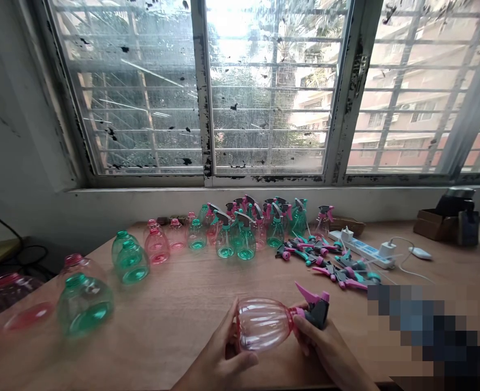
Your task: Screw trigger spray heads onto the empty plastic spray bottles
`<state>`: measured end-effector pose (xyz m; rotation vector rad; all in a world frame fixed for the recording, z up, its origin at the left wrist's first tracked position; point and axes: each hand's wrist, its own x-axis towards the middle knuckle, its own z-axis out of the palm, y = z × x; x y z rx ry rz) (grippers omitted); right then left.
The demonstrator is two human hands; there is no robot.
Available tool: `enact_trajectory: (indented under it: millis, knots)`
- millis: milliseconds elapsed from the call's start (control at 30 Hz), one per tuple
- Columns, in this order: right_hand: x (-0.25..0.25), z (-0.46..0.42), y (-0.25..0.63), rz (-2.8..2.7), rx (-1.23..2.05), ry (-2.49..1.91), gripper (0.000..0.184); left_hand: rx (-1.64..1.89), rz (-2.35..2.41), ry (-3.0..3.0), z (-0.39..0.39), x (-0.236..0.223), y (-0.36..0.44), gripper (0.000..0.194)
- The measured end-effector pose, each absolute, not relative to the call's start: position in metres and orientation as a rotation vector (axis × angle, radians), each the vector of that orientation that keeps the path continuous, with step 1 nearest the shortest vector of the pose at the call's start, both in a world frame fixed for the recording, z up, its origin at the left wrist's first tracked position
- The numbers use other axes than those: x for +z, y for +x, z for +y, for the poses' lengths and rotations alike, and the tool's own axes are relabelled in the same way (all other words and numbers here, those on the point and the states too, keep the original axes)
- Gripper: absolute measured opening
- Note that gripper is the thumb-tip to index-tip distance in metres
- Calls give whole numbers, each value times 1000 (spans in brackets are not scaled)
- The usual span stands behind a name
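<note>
All fingers (303,326) curled, we've got a light, slippery pink spray bottle (262,324), left hand (219,353) on the ribbed body, right hand (325,347) at the neck!

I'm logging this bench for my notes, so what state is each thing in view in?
Left hand: cradling the pink bottle.
Right hand: gripping the sprayer.
Pink bottle: held on its side.
Sprayer: on the pink bottle's neck.
Loose sprayers: heaped, off any bottle.
Bare green bottle: upright, no sprayer.
Back bottles: upright, sprayers on.
Power strip: plugs in.
Window: shut.
</note>
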<state>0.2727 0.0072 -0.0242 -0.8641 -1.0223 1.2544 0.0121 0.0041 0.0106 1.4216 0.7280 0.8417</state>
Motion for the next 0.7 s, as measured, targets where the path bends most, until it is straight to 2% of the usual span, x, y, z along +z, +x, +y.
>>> enact_trajectory:
  millis: [333, 600, 700]
  knots:
    - [-21, 6, 273, -1050, 1254, -845, 35, 921, 749, 1556, 8, -4, 12, 118]
    - [-21, 5, 273, -1052, 1248, -854, 34, 869, 729, 1463, -1, 18, 16, 129]
    - [-21, 6, 274, -1068, 1249, -858, 34, 841, 725, 1447, -5, 30, 17, 127]
